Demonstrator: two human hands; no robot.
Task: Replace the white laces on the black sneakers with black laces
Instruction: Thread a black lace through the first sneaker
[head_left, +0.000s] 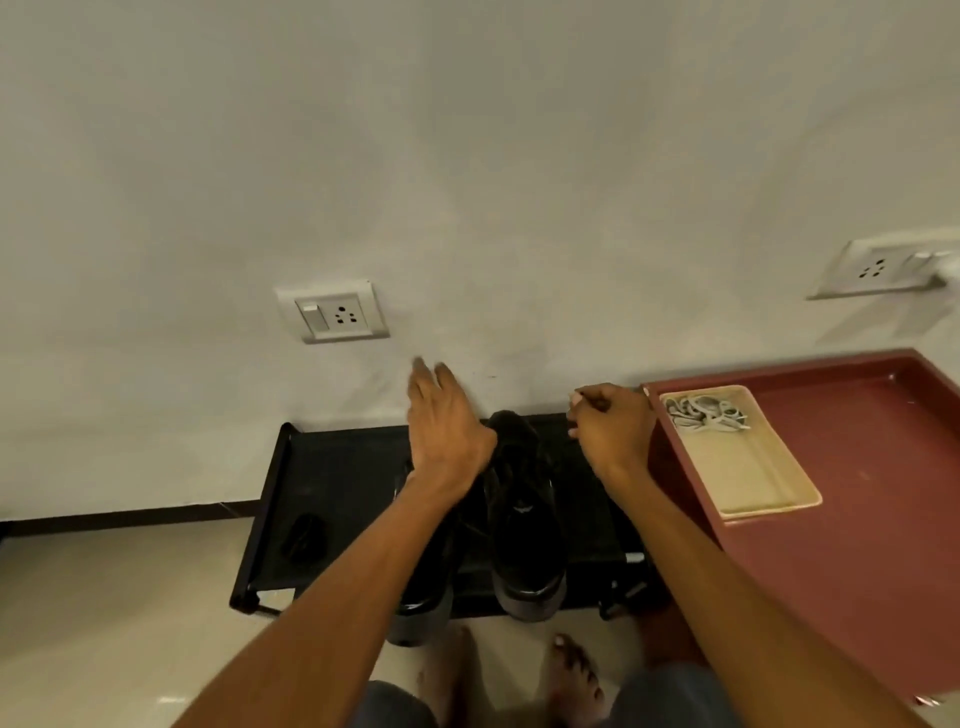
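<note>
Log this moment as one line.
left hand: open over sneakers | right hand: curled, contents unclear | white laces: in tray

A white wall (467, 156) filled most of the shot, with a switch-and-socket plate (332, 310) low in the middle and another socket plate (878, 270) off to the right. A dark skirting strip (130, 517) ran along the bottom of the wall above a pale tiled floor (104, 623). On the right sat a maroon counter (872, 519).
</note>
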